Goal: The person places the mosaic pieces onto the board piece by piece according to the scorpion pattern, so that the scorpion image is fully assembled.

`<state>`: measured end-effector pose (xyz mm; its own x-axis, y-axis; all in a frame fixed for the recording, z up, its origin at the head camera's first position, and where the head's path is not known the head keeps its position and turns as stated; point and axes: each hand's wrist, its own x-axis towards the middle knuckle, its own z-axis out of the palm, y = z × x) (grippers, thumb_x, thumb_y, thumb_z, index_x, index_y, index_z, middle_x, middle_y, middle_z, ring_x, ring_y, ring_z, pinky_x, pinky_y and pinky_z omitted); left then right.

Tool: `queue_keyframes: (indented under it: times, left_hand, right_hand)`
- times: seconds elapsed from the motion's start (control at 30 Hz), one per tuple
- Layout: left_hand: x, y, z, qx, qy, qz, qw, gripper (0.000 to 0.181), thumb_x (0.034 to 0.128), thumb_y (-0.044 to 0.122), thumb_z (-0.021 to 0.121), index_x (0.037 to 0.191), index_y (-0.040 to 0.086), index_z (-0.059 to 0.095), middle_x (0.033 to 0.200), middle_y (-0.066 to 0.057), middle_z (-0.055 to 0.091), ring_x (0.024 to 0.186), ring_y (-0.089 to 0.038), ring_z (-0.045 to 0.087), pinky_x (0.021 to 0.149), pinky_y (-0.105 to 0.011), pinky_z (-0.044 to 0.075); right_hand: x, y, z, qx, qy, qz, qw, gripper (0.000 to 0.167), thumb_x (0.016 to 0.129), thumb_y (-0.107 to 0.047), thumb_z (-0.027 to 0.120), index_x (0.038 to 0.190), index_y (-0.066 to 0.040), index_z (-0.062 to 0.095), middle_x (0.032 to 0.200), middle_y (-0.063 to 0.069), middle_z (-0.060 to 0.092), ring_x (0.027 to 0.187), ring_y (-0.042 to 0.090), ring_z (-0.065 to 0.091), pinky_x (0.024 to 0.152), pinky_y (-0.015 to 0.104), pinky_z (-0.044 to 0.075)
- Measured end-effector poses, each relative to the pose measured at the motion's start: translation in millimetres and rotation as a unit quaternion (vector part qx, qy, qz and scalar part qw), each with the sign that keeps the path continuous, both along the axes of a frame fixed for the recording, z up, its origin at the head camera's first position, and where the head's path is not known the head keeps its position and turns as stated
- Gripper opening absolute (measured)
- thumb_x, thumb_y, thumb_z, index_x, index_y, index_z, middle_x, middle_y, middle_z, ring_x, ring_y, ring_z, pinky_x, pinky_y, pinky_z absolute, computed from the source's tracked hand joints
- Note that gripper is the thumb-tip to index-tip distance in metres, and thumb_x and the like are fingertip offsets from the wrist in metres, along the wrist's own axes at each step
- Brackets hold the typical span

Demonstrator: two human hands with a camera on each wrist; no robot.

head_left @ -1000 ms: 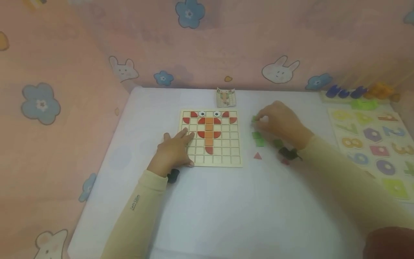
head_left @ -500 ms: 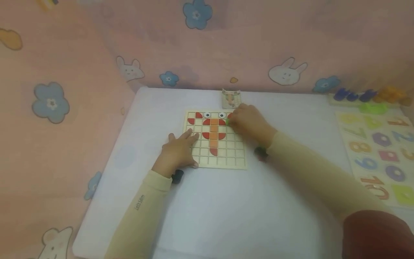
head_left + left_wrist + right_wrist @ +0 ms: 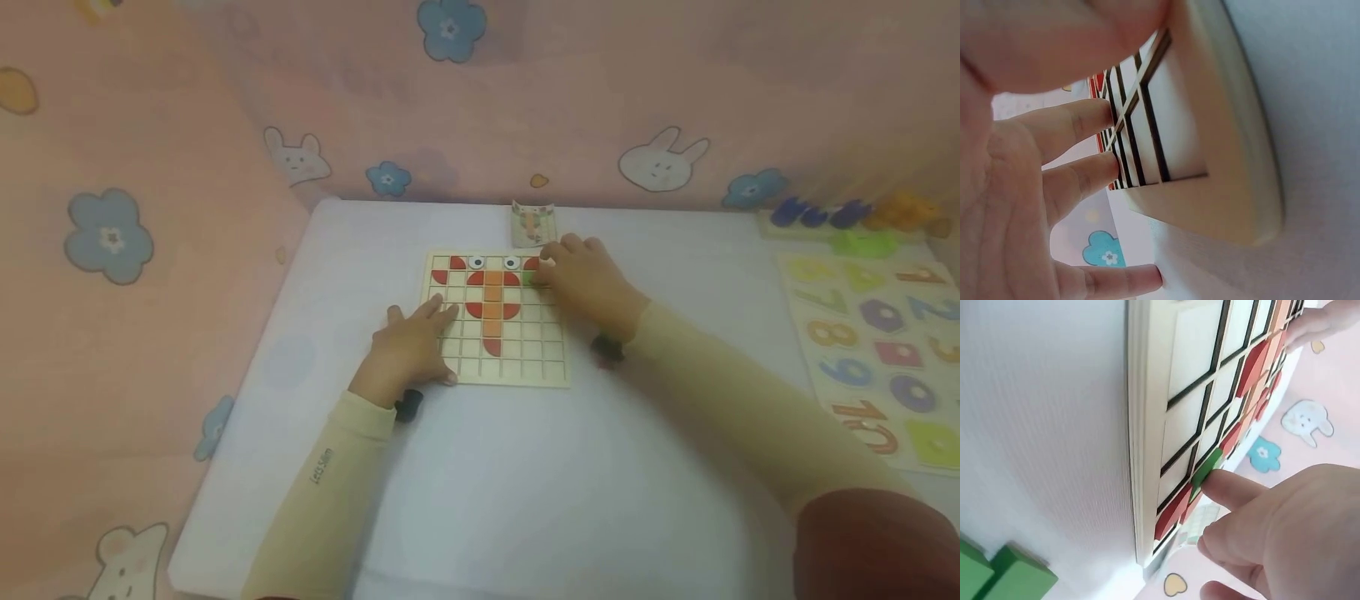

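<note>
A wooden grid board (image 3: pixel 525 371) lies on the table, with red quarter-circle tiles (image 3: pixel 492 346), orange square tiles (image 3: pixel 492 287) and two eye tiles (image 3: pixel 476 262) in its cells. My left hand (image 3: pixel 408 346) rests at the board's left side, fingers spread; two fingertips touch the board in the left wrist view. At the upper right of the grid, my right hand (image 3: pixel 592 283) touches a green square tile (image 3: pixel 1205 469) in a cell with one digit. In the right wrist view its other fingers are bent and off the tile. A red tile (image 3: pixel 1172 512) sits beside the green one.
A small picture card (image 3: pixel 533 225) lies behind the board. Loose green blocks (image 3: pixel 1019 575) are right of the board. Farther right are a number-and-shape puzzle board (image 3: pixel 862 333) and a bead stacker (image 3: pixel 847 217). A patterned pink wall backs the table.
My right hand has picked up a green tile from the right of the board and brought it left into an upper-right cell. The left hand has stayed at the board's left side.
</note>
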<state>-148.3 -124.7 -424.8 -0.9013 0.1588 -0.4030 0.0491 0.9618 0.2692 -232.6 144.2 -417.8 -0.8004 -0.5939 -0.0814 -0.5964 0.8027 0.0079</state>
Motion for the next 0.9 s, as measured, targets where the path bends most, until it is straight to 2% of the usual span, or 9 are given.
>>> queue_keyframes:
  times: [0.23,0.37,0.47,0.53,0.6,0.77,0.9]
  left_hand:
    - [-3.0,-1.9,-1.8,0.006,-0.003,0.005,1.0,0.112,0.0727,0.033,0.099,0.167,0.031,0.038,0.177,0.003,0.019,0.119,-0.035,0.037,0.089,-0.052,0.048]
    - [-3.4,-2.6,-1.3,0.009,-0.002,0.009,0.9999,0.112,0.0723,0.032,0.099,0.166,0.03,0.038,0.176,0.003,0.02,0.12,-0.035,0.037,0.091,-0.055,0.048]
    - [-4.0,-2.5,-1.9,0.012,0.001,0.01,0.9999,0.112,0.0719,0.032,0.099,0.166,0.03,0.039,0.176,0.003,0.02,0.12,-0.035,0.037,0.09,-0.053,0.048]
    - [-4.0,-2.2,-2.3,0.014,0.003,0.009,0.9999,0.112,0.0716,0.032,0.099,0.166,0.03,0.039,0.176,0.003,0.02,0.119,-0.035,0.038,0.089,-0.052,0.048]
    - [-3.8,-2.0,-2.9,0.013,0.002,0.009,0.9999,0.112,0.0717,0.032,0.099,0.166,0.031,0.039,0.176,0.003,0.02,0.119,-0.035,0.038,0.089,-0.052,0.048]
    - [-1.1,-1.5,-2.0,0.011,-0.006,0.009,0.9999,0.112,0.0723,0.032,0.099,0.166,0.031,0.038,0.176,0.003,0.02,0.125,-0.038,0.037,0.096,-0.059,0.048]
    - [1.2,-0.7,0.8,0.013,-0.004,0.005,0.9999,0.112,0.0726,0.033,0.099,0.166,0.03,0.038,0.177,0.001,0.02,0.127,-0.04,0.036,0.097,-0.062,0.047]
  right_hand:
    - [0.2,3,-2.7,0.029,-0.001,-0.005,0.9996,0.034,0.104,-0.024,0.07,0.138,-0.026,0.073,0.139,0.013,0.059,0.118,0.037,0.046,0.099,0.056,0.042]
    - [-6.7,6,-5.2,-0.015,-0.037,-0.029,0.9988,0.035,0.106,-0.019,0.065,0.141,-0.024,0.07,0.148,0.012,0.055,0.131,0.039,0.042,0.108,0.06,0.036]
    - [-10.0,14,0.7,-0.067,-0.056,-0.069,0.9937,0.037,0.106,-0.014,0.059,0.142,-0.019,0.068,0.153,0.011,0.053,0.141,0.039,0.038,0.115,0.062,0.03]
    - [-8.9,24,4.9,-0.093,-0.056,-0.088,0.9902,0.036,0.106,-0.012,0.057,0.141,-0.015,0.068,0.151,0.011,0.056,0.141,0.039,0.041,0.116,0.062,0.031]
    - [-3.8,36,8.3,-0.106,-0.064,-0.103,0.9868,0.033,0.106,-0.012,0.057,0.137,-0.011,0.07,0.144,0.012,0.062,0.137,0.038,0.045,0.116,0.06,0.032]
    - [19.4,68,4.2,-0.089,-0.085,-0.107,0.9866,0.023,0.102,-0.011,0.066,0.123,-0.005,0.076,0.123,0.013,0.072,0.121,0.035,0.057,0.111,0.056,0.041]
    - [38.2,91,-4.2,-0.061,-0.062,-0.069,0.9938,0.022,0.1,-0.007,0.069,0.119,-0.006,0.079,0.118,0.011,0.074,0.114,0.034,0.06,0.106,0.054,0.047]
